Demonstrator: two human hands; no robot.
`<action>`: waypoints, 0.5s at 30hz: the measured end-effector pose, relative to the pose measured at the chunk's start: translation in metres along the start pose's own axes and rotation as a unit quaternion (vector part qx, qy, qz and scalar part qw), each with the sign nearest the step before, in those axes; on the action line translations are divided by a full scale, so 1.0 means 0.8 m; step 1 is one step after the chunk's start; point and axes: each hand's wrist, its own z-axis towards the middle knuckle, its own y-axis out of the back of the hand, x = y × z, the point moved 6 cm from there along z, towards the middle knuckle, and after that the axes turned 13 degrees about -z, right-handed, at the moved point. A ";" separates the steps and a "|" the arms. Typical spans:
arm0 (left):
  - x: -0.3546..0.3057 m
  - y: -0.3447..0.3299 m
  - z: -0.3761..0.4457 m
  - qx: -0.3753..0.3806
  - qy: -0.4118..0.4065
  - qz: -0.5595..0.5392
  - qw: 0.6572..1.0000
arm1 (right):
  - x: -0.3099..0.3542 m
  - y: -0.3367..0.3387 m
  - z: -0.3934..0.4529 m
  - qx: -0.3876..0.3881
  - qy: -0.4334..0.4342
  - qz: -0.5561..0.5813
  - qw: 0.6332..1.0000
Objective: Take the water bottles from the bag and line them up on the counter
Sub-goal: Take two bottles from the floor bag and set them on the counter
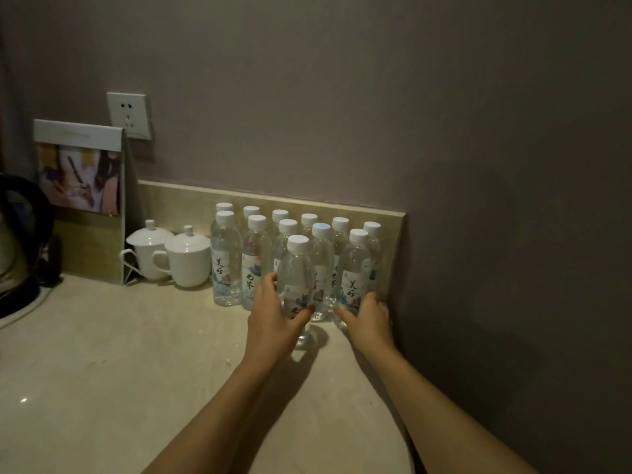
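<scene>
At the frame centre, the left hand (273,314) grasps the front bottle (295,278) to align it, while the right hand (367,318) grasps the rightmost front-row bottle (354,268), steadying the row.

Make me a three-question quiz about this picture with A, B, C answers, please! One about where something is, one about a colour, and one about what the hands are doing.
1. Where are the two lidded cups?
A. left of the bottles
B. right of the bottles
C. on top of the bottles

2. What colour are the bottle caps?
A. red
B. white
C. green

3. What is the left hand doing?
A. lying flat
B. pointing at the wall
C. holding the nearest bottle

Answers: 1 A, the cups stand beside the leftmost bottle. 2 B, every cap looks white. 3 C, its fingers wrap that bottle, while the right hand holds the rightmost front bottle.
</scene>
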 end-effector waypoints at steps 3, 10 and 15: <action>0.008 0.004 0.007 0.009 0.004 -0.006 1.000 | 0.004 -0.003 0.002 -0.003 -0.010 -0.028 1.000; 0.010 0.006 0.011 0.033 -0.013 -0.009 0.999 | 0.010 -0.008 0.003 -0.004 -0.025 -0.077 0.997; 0.005 0.008 0.012 0.049 -0.013 0.002 0.999 | 0.017 -0.009 0.006 -0.001 -0.027 -0.103 0.994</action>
